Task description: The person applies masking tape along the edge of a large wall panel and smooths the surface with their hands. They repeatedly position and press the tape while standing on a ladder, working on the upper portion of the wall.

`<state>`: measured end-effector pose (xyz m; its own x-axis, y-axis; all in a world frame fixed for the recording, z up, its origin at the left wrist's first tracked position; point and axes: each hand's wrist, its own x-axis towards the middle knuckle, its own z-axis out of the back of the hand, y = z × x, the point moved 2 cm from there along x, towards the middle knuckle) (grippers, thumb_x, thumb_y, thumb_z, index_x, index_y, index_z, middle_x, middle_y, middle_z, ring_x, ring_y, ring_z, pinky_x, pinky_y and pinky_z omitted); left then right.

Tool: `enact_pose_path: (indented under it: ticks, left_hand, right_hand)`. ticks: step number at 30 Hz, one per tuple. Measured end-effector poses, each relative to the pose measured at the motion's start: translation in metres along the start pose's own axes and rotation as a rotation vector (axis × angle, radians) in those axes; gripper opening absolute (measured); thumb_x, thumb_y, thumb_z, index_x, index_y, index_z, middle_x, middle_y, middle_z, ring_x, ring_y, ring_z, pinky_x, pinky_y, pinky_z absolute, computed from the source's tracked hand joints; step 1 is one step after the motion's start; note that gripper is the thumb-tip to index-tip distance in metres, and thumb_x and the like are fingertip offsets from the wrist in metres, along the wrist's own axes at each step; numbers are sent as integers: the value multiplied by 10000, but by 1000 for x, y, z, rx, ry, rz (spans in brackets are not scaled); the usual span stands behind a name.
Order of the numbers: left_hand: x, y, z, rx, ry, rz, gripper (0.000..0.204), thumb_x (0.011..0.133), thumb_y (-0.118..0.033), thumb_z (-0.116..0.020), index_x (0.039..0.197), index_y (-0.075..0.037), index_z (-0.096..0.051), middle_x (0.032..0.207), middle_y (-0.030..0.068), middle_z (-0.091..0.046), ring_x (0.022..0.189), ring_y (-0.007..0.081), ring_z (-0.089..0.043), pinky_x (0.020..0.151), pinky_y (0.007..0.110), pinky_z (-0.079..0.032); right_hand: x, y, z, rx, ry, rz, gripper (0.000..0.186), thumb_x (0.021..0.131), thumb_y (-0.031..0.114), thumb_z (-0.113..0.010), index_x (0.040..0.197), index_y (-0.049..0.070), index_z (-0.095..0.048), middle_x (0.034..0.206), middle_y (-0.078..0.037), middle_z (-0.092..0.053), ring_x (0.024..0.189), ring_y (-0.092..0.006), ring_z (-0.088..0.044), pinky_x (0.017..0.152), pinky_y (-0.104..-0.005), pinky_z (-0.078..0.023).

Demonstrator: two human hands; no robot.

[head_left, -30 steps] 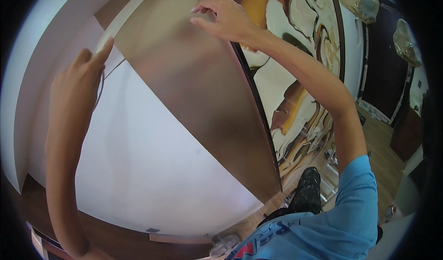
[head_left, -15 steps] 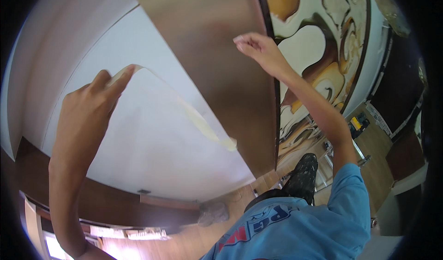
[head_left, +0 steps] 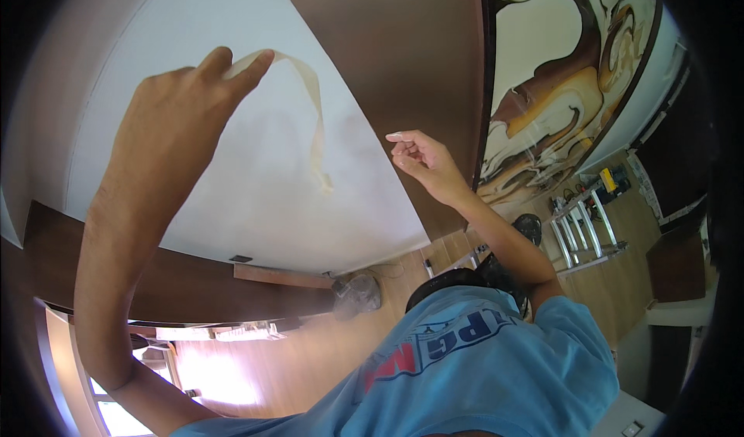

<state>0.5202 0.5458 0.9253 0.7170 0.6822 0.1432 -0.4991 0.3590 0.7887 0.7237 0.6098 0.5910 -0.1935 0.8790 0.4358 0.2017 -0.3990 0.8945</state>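
My left hand [head_left: 172,119] is raised at the left in front of a white wall panel [head_left: 256,212]. Pinched at its fingertips is a thin cream strip of masking tape [head_left: 318,119], which arches over and dangles with a slight twist. The lower end of the strip looks crumpled and hangs free. My right hand [head_left: 428,165] is up by the border between the white panel and a brown panel [head_left: 387,41]. Its fingers are loosely bent and apart, with nothing in them, a short way right of the tape.
A dark-framed swirl-patterned panel [head_left: 558,88] stands at the right. Below it are a metal ladder [head_left: 585,231] and a yellow-and-dark tool [head_left: 609,181] on the wooden floor [head_left: 310,359]. A clear plastic bag [head_left: 356,296] lies by the wall's foot; a dark shoe [head_left: 528,228] shows nearby.
The tape's free end has swung left, away from the white panel's edge, and the strip now hangs more steeply. My right hand has come down toward the tape. The view has shifted too.
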Motion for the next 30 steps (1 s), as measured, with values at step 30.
enact_pose_path:
  ticks: [30]
  left_hand:
    - [-5,10,-20,24,-36,-20,524,911,34,-660,1400,-153,-644,958,110,-681,773,204,-708,711,329,-607]
  right_hand:
    - [45,19,23,-110,76,-251,241,1026,247,-663,1107,30,-727,894,18,-676,823,-43,-580,707,-227,-453]
